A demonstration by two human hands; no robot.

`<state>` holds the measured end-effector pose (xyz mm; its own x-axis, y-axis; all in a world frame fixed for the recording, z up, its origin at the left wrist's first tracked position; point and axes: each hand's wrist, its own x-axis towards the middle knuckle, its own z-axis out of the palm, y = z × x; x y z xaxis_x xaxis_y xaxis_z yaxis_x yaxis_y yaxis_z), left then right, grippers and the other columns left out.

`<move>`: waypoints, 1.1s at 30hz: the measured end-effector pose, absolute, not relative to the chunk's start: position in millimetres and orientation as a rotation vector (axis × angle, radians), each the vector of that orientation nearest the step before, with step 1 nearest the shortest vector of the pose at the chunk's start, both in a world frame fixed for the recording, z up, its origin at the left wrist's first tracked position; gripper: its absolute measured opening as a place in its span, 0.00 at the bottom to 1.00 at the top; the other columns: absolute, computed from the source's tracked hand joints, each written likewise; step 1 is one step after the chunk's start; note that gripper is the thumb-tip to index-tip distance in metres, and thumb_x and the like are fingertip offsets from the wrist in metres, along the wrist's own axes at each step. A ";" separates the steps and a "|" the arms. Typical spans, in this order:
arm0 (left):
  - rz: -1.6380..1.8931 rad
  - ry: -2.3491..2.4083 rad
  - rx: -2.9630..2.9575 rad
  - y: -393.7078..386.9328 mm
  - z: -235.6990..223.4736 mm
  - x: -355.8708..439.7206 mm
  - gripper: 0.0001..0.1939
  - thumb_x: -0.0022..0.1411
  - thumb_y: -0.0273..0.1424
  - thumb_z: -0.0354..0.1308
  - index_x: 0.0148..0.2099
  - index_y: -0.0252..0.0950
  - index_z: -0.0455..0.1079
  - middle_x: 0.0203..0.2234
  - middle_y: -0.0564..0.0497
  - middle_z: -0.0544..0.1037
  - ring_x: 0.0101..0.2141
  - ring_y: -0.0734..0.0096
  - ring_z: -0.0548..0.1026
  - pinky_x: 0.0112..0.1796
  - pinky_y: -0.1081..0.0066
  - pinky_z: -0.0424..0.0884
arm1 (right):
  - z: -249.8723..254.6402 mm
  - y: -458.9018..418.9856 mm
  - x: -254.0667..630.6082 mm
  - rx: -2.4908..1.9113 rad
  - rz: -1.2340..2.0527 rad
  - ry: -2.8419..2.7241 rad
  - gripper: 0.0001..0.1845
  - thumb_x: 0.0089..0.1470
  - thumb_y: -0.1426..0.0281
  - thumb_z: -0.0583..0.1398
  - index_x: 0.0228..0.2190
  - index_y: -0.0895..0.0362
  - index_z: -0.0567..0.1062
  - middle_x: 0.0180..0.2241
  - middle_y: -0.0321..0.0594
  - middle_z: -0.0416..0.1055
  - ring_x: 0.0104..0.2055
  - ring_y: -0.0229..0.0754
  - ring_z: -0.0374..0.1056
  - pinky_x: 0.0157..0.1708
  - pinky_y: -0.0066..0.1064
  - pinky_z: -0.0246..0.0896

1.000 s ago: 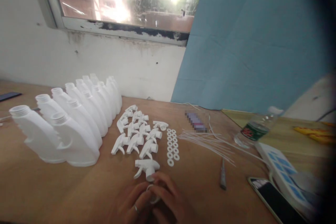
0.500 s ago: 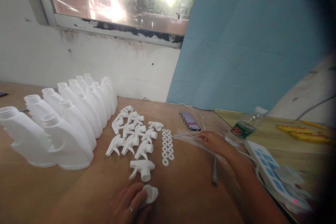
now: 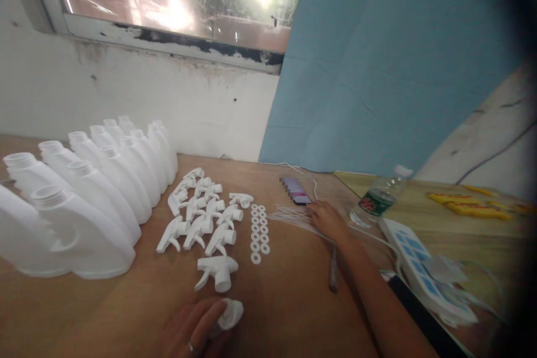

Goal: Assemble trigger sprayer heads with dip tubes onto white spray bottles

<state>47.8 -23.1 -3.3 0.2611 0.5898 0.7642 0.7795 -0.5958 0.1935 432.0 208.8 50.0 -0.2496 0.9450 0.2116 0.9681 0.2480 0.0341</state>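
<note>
My left hand (image 3: 191, 327), with a ring on one finger, rests on the wooden table (image 3: 289, 291) at the bottom edge and pinches a small white cap (image 3: 230, 313). Just beyond it lies a single white trigger sprayer head (image 3: 217, 271). My right hand (image 3: 327, 219) is stretched out to the right and lies on a bundle of thin white dip tubes (image 3: 293, 217); its fingers curl over them. Between the hands sit rows of white sprayer heads (image 3: 201, 212) and two columns of small white washers (image 3: 258, 225).
Several white plastic bottles (image 3: 88, 196) stand in two rows at the left. A phone (image 3: 296, 190), a clear water bottle (image 3: 377, 196), a grey pen-like tool (image 3: 333, 274), a white power strip (image 3: 419, 274) and a dark phone (image 3: 415, 313) lie to the right. Yellow items (image 3: 470, 204) lie far right.
My right hand left the cap and reached out to the tubes on the right. My left hand stays on the cap. The view has shifted to the right.
</note>
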 end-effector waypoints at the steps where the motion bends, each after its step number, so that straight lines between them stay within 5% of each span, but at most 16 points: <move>1: -1.238 -1.306 -2.306 -23.4 -1.7 48.4 0.16 0.66 0.40 0.54 0.54 0.42 0.67 0.39 0.51 0.80 0.37 0.72 0.80 0.38 0.79 0.77 | 48.5 209.8 433.3 -1.830 -0.257 -2.360 0.20 0.54 0.82 0.53 0.44 0.61 0.78 0.46 0.51 0.74 0.50 0.47 0.66 0.51 0.34 0.56; 14: -1.258 -1.359 -2.326 -25.0 1.8 48.1 0.21 0.65 0.41 0.55 0.58 0.43 0.64 0.42 0.50 0.80 0.39 0.72 0.80 0.40 0.79 0.76 | 60.7 206.7 443.2 -1.756 -0.388 -2.357 0.18 0.56 0.80 0.51 0.42 0.60 0.78 0.42 0.50 0.75 0.48 0.50 0.67 0.50 0.37 0.57; 21: -1.205 -1.312 -2.353 -23.9 -7.8 46.3 0.22 0.64 0.37 0.58 0.58 0.37 0.64 0.42 0.49 0.80 0.40 0.71 0.80 0.43 0.77 0.76 | 96.3 177.0 427.0 -1.521 -0.580 -1.886 0.15 0.62 0.67 0.50 0.41 0.60 0.73 0.39 0.53 0.74 0.42 0.52 0.70 0.44 0.40 0.62; 27: -1.235 -1.305 -2.380 -23.3 -8.7 44.3 0.23 0.63 0.35 0.59 0.59 0.37 0.63 0.44 0.48 0.79 0.42 0.70 0.79 0.44 0.77 0.75 | 122.7 107.2 357.9 -1.130 0.283 -1.419 0.13 0.58 0.59 0.58 0.41 0.52 0.64 0.31 0.39 0.73 0.22 0.40 0.69 0.20 0.29 0.61; 33: -1.226 -1.351 -2.408 -23.9 -6.7 43.3 0.22 0.64 0.36 0.57 0.59 0.38 0.63 0.44 0.48 0.79 0.43 0.70 0.79 0.45 0.76 0.75 | 63.5 45.9 326.7 -1.253 0.572 -1.584 0.13 0.58 0.63 0.59 0.44 0.51 0.68 0.31 0.38 0.76 0.29 0.42 0.75 0.25 0.28 0.70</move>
